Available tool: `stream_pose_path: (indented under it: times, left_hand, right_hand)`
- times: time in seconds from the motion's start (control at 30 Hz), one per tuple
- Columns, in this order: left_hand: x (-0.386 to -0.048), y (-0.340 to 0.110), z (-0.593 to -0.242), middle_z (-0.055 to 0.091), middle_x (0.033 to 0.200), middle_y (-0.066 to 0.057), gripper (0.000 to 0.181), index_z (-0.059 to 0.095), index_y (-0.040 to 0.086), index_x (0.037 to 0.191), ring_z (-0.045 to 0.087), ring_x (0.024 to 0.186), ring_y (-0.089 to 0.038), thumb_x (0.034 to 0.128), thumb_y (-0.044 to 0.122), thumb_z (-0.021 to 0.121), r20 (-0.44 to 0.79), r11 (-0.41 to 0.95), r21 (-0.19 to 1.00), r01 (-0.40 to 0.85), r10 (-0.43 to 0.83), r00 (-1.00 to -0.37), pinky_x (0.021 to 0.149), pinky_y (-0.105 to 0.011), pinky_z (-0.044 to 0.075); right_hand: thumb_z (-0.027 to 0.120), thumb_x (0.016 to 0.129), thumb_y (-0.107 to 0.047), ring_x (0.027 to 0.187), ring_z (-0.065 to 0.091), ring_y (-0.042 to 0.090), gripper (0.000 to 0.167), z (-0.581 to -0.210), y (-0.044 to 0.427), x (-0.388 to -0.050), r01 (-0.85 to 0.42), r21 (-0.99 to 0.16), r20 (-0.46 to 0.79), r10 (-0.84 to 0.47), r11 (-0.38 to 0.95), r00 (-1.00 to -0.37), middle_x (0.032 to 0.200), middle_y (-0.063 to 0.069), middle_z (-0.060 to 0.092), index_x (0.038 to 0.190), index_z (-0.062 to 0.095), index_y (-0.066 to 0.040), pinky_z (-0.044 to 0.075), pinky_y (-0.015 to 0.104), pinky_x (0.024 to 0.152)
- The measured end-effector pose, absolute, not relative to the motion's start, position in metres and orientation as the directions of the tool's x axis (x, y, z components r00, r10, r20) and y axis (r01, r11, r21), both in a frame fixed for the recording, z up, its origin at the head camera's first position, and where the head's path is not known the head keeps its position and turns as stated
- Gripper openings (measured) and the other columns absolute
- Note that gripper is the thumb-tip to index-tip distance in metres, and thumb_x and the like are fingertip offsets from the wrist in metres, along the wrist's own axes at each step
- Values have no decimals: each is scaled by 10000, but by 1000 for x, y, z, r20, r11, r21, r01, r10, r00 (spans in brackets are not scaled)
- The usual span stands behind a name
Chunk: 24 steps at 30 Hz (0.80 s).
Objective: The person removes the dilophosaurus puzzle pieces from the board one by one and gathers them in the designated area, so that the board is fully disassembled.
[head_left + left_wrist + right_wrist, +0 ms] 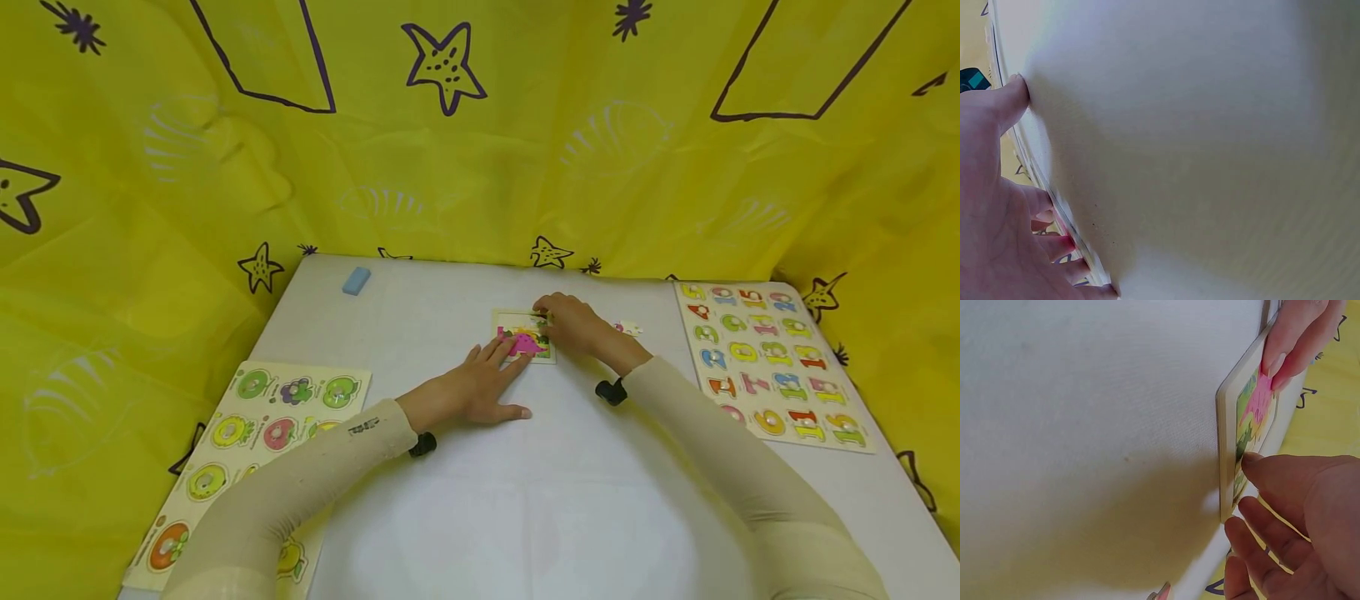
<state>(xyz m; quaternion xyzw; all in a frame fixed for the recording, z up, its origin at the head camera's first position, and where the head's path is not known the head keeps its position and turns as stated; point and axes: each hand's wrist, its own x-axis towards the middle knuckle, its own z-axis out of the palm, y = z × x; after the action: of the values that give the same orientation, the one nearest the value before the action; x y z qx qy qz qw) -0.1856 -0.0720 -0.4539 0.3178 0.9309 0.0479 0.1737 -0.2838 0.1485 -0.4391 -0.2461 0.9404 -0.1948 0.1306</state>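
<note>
A small jigsaw puzzle (529, 342) in a pale tray (1227, 456) lies on the table, showing a pink dinosaur and greenery. Pale tray base shows near its far edge in the head view. My left hand (483, 387) rests its extended fingers on the pink part, thumb spread out on the tabletop. At the right side, my right hand (573, 323) has its thumb on the picture and bent fingers by the far corner. They seem to pinch a puzzle piece (542, 316), mostly hidden by the hand. A loose puzzle piece (630, 328) lies beyond the right wrist.
A fruit puzzle board (348, 372) lies at the left, partly under the left forearm. At the right is a number puzzle board (750, 329). A blue block (356, 281) sits at the back left. Yellow curtain (480, 167) hangs behind the white table (480, 492).
</note>
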Motion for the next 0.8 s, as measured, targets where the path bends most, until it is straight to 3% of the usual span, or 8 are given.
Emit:
stream_pose_path:
  times: [0.4, 0.8]
  left_hand:
    - [-184, -72, -451, 21, 1782, -142, 981, 118, 222, 1718, 56, 1642, -374, 985, 748, 503, -295, 792, 190, 581, 610, -735, 1294, -598, 173]
    - [-185, -71, -449, 22, 1784, -133, 987, 121, 227, 1718, 46, 1645, -363, 978, 751, 512, -305, 796, 195, 574, 605, -736, 1298, -594, 156]
  right_hand:
    - [679, 1035, -134, 1310, 581, 408, 380, -439, 150, -279, -439, -413, -109, -521, 798, -846, 1363, 205, 652, 1387, 621, -2, 415, 583, 1171]
    - [634, 1065, -178, 1350, 491, 424, 405, -436, 148, -282, -459, -342, -163, -533, 820, -830, 1425, 220, 568, 1435, 598, -16, 415, 623, 1110]
